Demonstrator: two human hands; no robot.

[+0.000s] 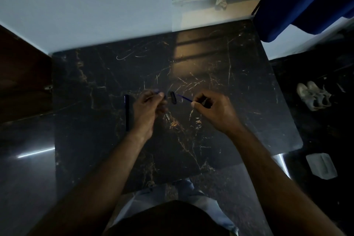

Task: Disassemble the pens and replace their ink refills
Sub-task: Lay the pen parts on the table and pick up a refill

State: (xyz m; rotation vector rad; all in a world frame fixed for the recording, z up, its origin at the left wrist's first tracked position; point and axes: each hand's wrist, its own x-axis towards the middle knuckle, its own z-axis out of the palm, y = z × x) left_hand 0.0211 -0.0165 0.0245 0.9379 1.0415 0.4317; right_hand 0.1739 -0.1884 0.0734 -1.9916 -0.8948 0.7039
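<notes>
My left hand (148, 108) is closed around a dark blue pen barrel whose blurred end (157, 91) sticks out past the fingers. My right hand (210, 109) pinches a thin blue ink refill (183, 97) that points up-left toward the other hand. Between the two hands a small dark pen cap (174, 97) lies on the black marble table (229, 82). A second dark blue pen (126, 113) lies lengthwise on the table just left of my left hand. A small pale pen piece (167, 116) rests on the table below my left fingers.
The table stands against a pale wall. A blue cloth (310, 2) hangs at the upper right. A pair of pale shoes (313, 95) and a white object (321, 165) sit on the dark floor to the right. My legs show under the near edge.
</notes>
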